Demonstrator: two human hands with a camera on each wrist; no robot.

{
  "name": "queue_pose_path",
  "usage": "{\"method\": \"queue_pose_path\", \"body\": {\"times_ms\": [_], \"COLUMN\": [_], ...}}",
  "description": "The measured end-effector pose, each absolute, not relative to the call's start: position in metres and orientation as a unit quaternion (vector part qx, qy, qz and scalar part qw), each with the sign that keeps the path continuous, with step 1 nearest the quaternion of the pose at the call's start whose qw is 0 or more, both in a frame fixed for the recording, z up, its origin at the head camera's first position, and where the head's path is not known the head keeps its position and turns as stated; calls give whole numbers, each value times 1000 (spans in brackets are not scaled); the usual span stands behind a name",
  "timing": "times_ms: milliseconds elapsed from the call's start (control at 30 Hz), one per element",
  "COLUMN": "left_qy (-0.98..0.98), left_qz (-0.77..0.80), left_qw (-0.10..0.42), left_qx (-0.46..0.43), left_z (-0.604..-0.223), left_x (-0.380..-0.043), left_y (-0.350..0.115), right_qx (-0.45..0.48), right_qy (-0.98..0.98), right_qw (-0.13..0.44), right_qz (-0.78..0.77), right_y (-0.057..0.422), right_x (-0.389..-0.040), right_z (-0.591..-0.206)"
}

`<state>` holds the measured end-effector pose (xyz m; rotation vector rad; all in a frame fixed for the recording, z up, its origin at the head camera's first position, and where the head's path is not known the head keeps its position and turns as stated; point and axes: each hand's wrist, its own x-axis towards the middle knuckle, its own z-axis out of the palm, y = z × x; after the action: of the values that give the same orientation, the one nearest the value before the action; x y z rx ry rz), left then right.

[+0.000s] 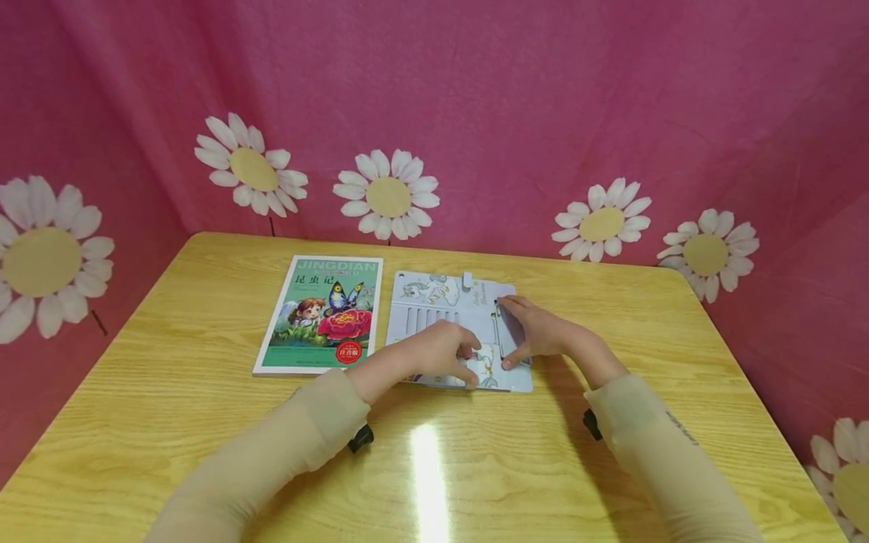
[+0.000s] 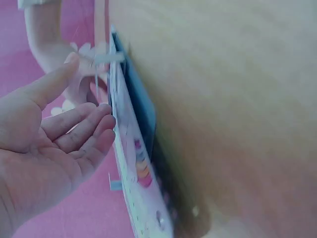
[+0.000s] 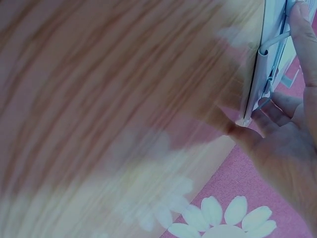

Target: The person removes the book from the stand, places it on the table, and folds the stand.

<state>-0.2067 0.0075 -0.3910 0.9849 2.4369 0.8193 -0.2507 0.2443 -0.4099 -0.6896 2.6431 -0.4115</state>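
A pale book stand (image 1: 441, 290) with unicorn drawings and a slotted panel lies flat on the table. Above its near part is my left hand (image 1: 441, 351), fingers loosely bent and nothing held; in the left wrist view the fingertips of this hand (image 2: 64, 134) come close to the stand's face (image 2: 131, 148), and contact is unclear. My right hand (image 1: 543, 328) grips the stand's right part between thumb and fingers, across a grey ledge with wire clips. From the right wrist, the hand (image 3: 287, 144) spans that ledge, near a white wire clip (image 3: 275, 42).
Left of the stand lies a book (image 1: 319, 317) with a green cover, a butterfly and a red flower. The wooden table (image 1: 271, 467) meets a pink curtain (image 1: 475, 90) with white daisies behind it and at both sides.
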Motion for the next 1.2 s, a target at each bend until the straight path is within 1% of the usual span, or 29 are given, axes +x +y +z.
{"method": "queue_pose_path", "body": {"times_ms": [67,233,300,433,533,733,867,1033,1100,1200], "left_qy": [866,873,876,881,882,887,891,891,898,917], "left_qz": [301,329,337,356,386,413,418,421,406,359], "left_qw": [197,170,154,106,72,37,43,68,68,55], "left_qx": [346,318,309,292,261,201,172,155,158,166], "left_z": [-388,-388,-389,-392,-392,-397,-405,-414,-415,-416], "left_x": [-214,-235,-244,-261,-273,-295,-307,-314,-315,-316], "left_y": [7,10,11,15,17,20,22,25,27,32], "right_qx": [-247,-244,-245,-240,-239,-243,-236,-237,-238,-239], "right_qy": [939,939,939,940,940,940,941,939,939,938], "right_qw": [187,188,187,188,188,184,190,196,197,198], "right_qz": [-147,-150,-151,-154,-155,-153,-151,-151,-152,-154], "right_y": [244,244,244,244,245,246,246,245,245,244], "right_x": [-251,-250,-250,-249,-250,-251,-251,-251,-250,-250], "right_z": [-410,-410,-411,-412,-412,-411,-410,-409,-409,-408]}}
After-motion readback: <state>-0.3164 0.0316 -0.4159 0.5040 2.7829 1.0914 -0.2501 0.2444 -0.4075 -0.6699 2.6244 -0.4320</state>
